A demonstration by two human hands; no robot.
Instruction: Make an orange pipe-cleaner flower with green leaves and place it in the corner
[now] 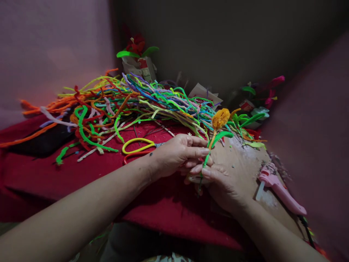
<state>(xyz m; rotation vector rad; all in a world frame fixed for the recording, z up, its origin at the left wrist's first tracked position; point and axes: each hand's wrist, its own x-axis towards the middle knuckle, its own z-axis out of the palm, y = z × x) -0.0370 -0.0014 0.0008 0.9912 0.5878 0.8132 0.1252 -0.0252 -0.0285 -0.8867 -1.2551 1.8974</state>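
Cloth (152, 209), two hands (176, 154) (225, 187), apparently one flower (220, 118)

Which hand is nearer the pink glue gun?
Right. The right hand, pinching the green stem, is left of the pink glue gun; the left hand holds the stem nearer the orange flower head, farther left.

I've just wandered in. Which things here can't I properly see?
All in the head view:
- Orange flower: parts of its stem are covered by the fingers of the left hand and right hand.
- Scissors: blades hidden by the left hand.
- Black object: partly covered by fuzzy stems; unidentifiable.
- Small box: print too small to read.
- Pink flower: dim and blurred.
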